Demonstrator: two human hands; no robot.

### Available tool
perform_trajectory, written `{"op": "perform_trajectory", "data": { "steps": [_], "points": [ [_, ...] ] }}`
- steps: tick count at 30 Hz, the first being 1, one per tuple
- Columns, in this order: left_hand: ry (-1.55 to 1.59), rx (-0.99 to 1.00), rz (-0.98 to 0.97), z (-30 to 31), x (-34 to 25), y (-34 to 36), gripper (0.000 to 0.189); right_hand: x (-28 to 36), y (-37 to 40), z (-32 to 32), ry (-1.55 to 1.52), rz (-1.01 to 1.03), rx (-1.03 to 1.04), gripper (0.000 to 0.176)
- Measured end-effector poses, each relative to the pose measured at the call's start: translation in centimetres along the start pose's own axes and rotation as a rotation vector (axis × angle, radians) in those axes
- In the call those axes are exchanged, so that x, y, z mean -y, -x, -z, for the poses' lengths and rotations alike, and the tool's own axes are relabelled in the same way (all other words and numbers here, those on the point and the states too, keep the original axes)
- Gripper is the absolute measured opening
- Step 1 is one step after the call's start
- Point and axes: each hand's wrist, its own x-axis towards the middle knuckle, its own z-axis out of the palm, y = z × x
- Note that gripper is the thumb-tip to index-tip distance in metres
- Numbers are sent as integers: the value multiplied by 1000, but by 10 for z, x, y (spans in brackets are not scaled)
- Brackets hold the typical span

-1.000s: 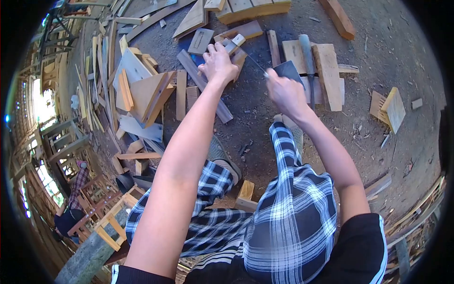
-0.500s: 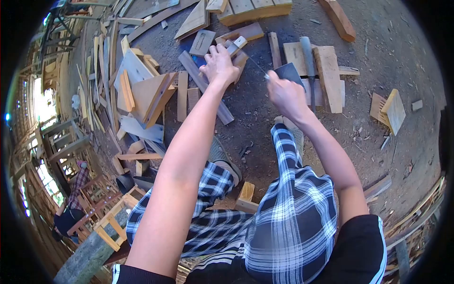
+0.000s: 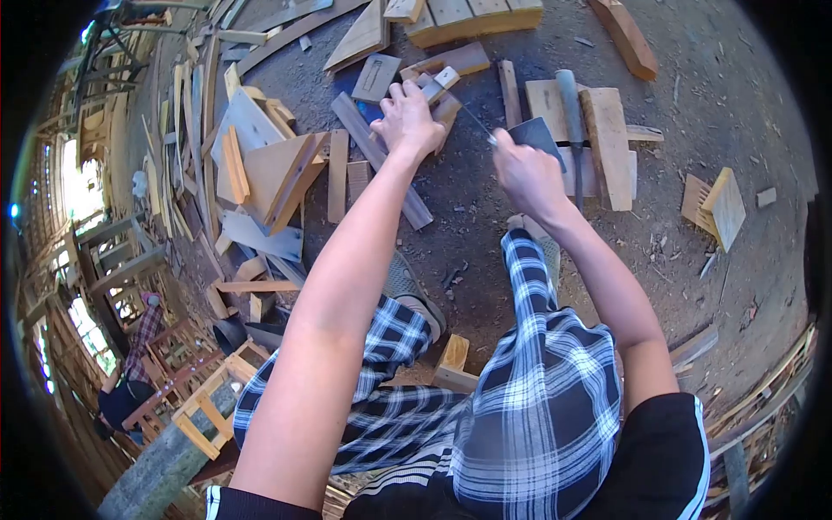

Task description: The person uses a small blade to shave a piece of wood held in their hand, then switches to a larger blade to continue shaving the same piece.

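Observation:
My left hand (image 3: 407,120) rests on a small wood block (image 3: 440,84) with a pale top, its fingers bent over the near side. My right hand (image 3: 530,173) is wrapped round the handle end of a thin saw-like tool (image 3: 478,120), whose narrow blade runs toward that block. A dark flat plate (image 3: 537,139) shows just beyond my right fingers; whether it belongs to the tool is unclear. Under and beside my left hand lies a long grey-brown wood strip (image 3: 381,160). Above it is a grey block with a slot (image 3: 376,78).
Right of my hands, a round-handled tool (image 3: 569,104) lies beside a thick board (image 3: 607,147). Stacked boards (image 3: 269,173) stand at left. A slotted wood piece (image 3: 724,208) lies far right. Another person (image 3: 130,390) is at the lower left.
The view has shifted slightly, so the floor objects sit a little further right and lower. Both hands keep nearly the same places and holds.

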Motion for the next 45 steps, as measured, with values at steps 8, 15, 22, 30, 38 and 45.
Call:
{"op": "perform_trajectory", "data": {
  "steps": [8,15,22,30,38,45],
  "points": [
    [-8,19,3,0,5,-3,76,10,-34,-14,-14,53,-56,11],
    [-4,18,-16,-3,5,-1,75,1,-5,-1,-36,16,16,13],
    [11,4,-9,0,5,-2,72,14,-54,-19,-39,114,-119,12],
    [-18,5,-20,-4,7,-1,80,3,-9,-1,-44,29,-8,13],
    [-30,42,-1,1,4,-4,80,7,-31,-14,-48,74,-100,12],
    [-17,23,-9,1,3,0,80,4,-14,-2,1,61,-51,13]
  ]
}}
